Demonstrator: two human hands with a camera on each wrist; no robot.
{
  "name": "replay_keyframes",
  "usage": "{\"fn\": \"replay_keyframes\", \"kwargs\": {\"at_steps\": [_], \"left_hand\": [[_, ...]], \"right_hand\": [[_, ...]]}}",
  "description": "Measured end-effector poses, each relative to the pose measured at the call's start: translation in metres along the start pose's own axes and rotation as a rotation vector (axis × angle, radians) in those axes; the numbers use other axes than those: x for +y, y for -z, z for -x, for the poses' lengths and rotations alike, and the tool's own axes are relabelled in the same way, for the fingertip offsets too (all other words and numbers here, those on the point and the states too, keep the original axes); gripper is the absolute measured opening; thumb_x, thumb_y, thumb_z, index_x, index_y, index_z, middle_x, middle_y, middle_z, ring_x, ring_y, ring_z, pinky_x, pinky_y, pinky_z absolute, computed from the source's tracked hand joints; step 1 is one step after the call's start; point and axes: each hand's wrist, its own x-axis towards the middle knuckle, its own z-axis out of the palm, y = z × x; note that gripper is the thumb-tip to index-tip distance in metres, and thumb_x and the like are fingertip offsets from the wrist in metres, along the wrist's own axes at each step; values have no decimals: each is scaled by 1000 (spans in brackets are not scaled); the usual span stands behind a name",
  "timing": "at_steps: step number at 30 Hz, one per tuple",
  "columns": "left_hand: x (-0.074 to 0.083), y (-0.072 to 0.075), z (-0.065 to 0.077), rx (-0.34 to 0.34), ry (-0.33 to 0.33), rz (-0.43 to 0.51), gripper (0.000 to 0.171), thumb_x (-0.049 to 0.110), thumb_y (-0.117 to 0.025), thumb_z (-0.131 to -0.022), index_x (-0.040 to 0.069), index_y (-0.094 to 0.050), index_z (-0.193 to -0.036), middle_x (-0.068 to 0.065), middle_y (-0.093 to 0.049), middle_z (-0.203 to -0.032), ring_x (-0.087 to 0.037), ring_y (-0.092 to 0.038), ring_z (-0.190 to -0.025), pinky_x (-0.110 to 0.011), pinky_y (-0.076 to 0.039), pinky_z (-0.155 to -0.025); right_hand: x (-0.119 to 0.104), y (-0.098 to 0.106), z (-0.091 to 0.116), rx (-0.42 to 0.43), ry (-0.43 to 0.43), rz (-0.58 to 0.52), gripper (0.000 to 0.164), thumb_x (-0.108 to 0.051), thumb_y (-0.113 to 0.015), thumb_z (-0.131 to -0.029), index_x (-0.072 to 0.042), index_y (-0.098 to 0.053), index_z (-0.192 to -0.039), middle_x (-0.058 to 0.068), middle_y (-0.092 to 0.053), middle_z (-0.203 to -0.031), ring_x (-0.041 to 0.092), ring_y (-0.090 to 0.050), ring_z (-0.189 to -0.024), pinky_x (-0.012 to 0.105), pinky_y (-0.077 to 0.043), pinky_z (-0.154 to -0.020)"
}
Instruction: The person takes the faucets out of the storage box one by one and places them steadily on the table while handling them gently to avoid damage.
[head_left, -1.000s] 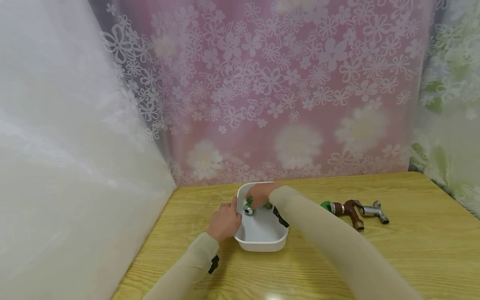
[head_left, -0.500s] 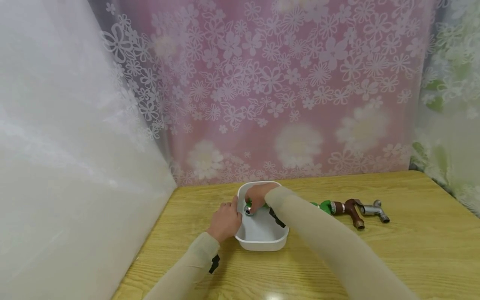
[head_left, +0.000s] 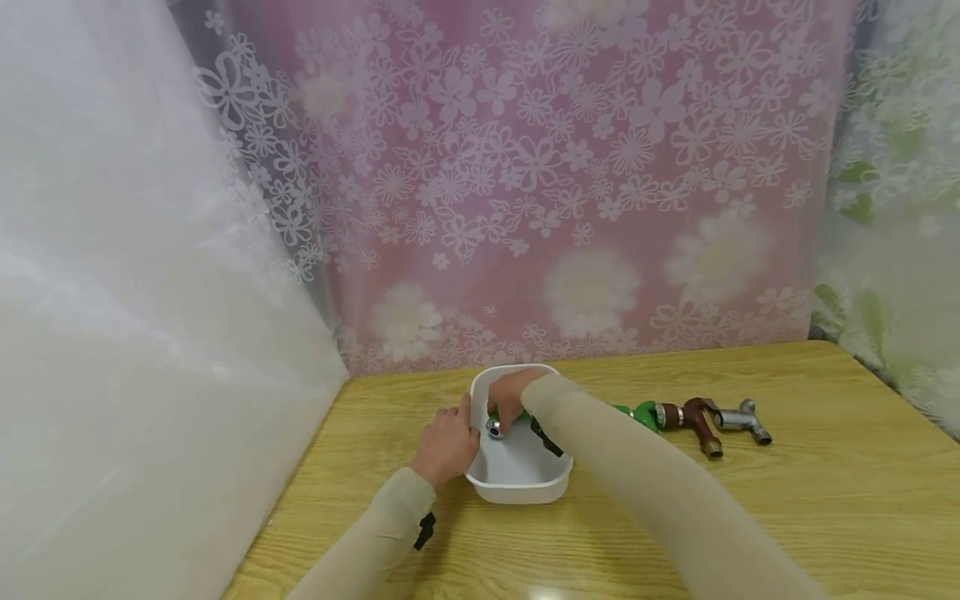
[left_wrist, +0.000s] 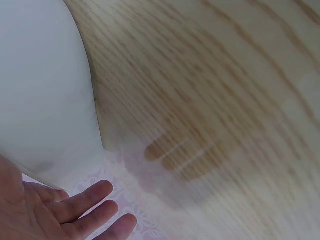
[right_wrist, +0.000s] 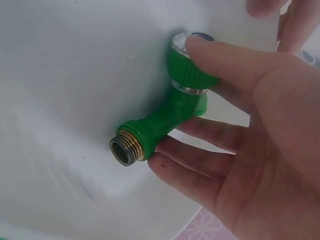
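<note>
A white plastic tub (head_left: 521, 493) sits on the wooden table. Inside it, near the left wall, my right hand (head_left: 510, 393) grips a green tap (right_wrist: 165, 117). The right wrist view shows the thumb on its ribbed knob with the silver cap, while other fingers lie along the far side of the body. Its threaded brass inlet (right_wrist: 126, 148) points away from the palm. My left hand (head_left: 447, 444) touches the tub's left rim, its fingers fairly straight; the left wrist view shows several fingers (left_wrist: 95, 210) spread beside the outer wall.
To the right of the tub, several taps lie in a row: a green one (head_left: 645, 415) partly hidden by my right sleeve, a brown one (head_left: 697, 417) and a silver one (head_left: 738, 418). A pink flowered curtain (head_left: 525, 250) hangs behind the table, a white sheet (head_left: 150, 333) at left.
My right hand has shifted slightly left and down inside the tub with the green tap. The forearm now uncovers more of the green tap on the table. My left hand keeps its place.
</note>
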Motion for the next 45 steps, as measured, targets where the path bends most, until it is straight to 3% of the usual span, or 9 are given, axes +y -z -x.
{"fn": "replay_keyframes", "kwargs": {"at_steps": [8,17,32,45], "left_hand": [[0,2,2,5,-3,10,60,25,-46,-104,5,-31,-158,-18,-61,-133,-33,-58,-118,-51,-55,-87],[-1,0,5,7,-4,4,59,27,-44,-105,5,-30,-158,-18,-60,-135,-34,-56,-124,-52,-53,-93],[0,-3,6,26,-15,-5,58,24,-46,-104,4,-33,-157,-19,-62,-132,-35,-58,-121,-52,-55,-90],[0,1,3,35,-24,2,58,24,-45,-103,4,-33,-157,-20,-62,-131,-36,-58,-119,-53,-54,-89]], "right_hand": [[-1,0,4,-20,-3,-37,43,-17,-80,-83,-37,-73,-121,-13,-70,-101,10,-55,-83,30,-47,-76],[-2,-5,5,-9,-17,-46,54,0,-74,-83,-37,-73,-121,-10,-70,-97,12,-55,-80,30,-46,-72],[6,-7,3,-19,-12,-14,34,-5,-78,-83,-26,-77,-110,-11,-70,-94,10,-59,-81,29,-53,-78],[16,4,10,-2,51,-48,26,-5,-75,-87,-21,-77,-107,-8,-69,-92,11,-61,-77,28,-54,-68]]}}
